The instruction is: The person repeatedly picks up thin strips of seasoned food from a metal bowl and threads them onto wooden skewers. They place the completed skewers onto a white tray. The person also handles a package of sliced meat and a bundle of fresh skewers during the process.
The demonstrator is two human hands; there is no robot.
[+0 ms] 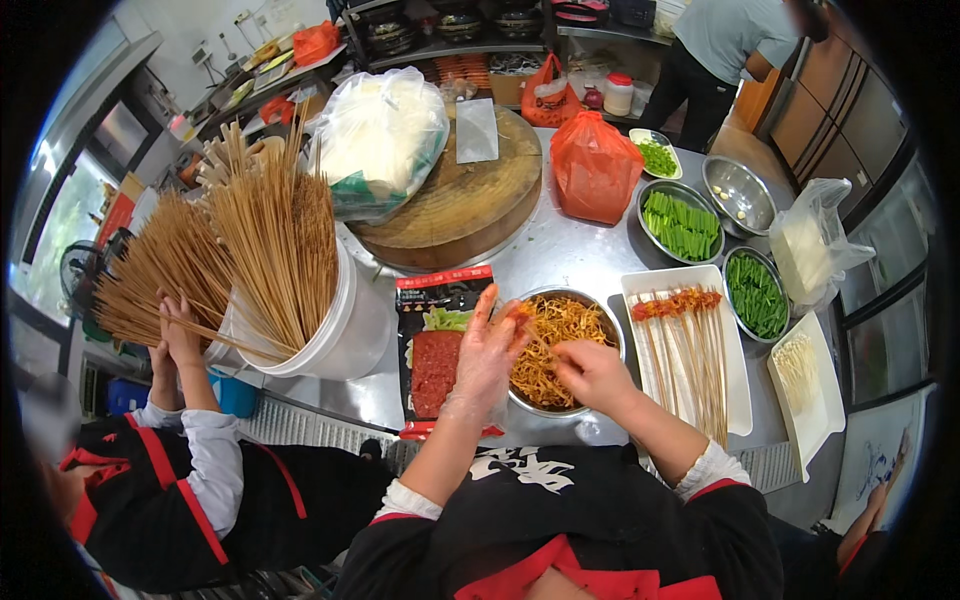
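A steel bowl (616,330) of seasoned orange-brown shreds (559,367) lies under both hands. My left hand (480,352), in a clear plastic glove with stained fingertips, pinches a small reddish morsel (523,311) over the bowl's left side. Above the bowl's right side, my bare right hand (596,375) has its fingers closed on a thin skewer, mostly hidden by the fingers. A white tray (739,390) to the right of the bowl holds several bamboo skewers (686,360) with red-coated food on their far ends. To the left lies a black-and-red packet of minced meat (435,367), partly behind my left wrist.
White buckets (360,322) packed with bamboo skewers (262,247) stand at left, where a co-worker's hands (176,330) touch the sticks. Beyond are a round chopping block (480,202), a cleaver (477,131) and a red bag (596,169). Bowls of cut greens (681,225) and an enoki tray (817,420) lie right.
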